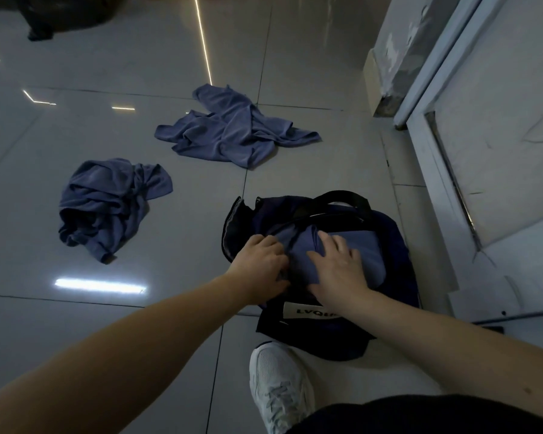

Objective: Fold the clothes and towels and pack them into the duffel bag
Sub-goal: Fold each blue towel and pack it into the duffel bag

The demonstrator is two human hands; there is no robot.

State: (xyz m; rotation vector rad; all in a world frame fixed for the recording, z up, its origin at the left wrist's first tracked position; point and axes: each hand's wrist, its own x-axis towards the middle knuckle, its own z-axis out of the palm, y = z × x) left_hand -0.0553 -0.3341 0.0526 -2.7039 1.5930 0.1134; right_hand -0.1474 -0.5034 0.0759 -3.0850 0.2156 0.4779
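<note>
Sneaker (279,386), white and laced, sits on the glossy tiled floor (185,239) at the bottom of the view, beside a dark-clad leg at the lower right edge. Both bare forearms reach forward from here to the duffel bag (395,245), which lies just beyond the shoe's toe. The bag is navy and black with its top open. A white label (308,313) on its near side shows partly covered letters. Its black handle (342,198) arches over the far edge.

A folded blue cloth (361,249) lies in the bag's opening, and both hands are on it. The left hand (261,264) is at the cloth's left edge by the bag's rim, with its fingers curled down into the fabric and the thumb below them, gripping that edge. The fingertips are hidden in the folds. The right hand (339,270) lies flat on top of the cloth, palm down, with its fingers straight and slightly spread, pressing the fabric into the bag.

Farther out on the floor, left of the bag and apart from it, lies a crumpled blue garment (113,205) in a loose heap. Beyond that, past the bag's far end, a second blue garment (232,133) is spread out and wrinkled, unfolded.

Along the right side stands a white door (499,151) with a scuffed lower panel, and a worn wall corner lies beyond it. At the far top left a dark bundle (60,14) rests on the tiles, too dim to make out
</note>
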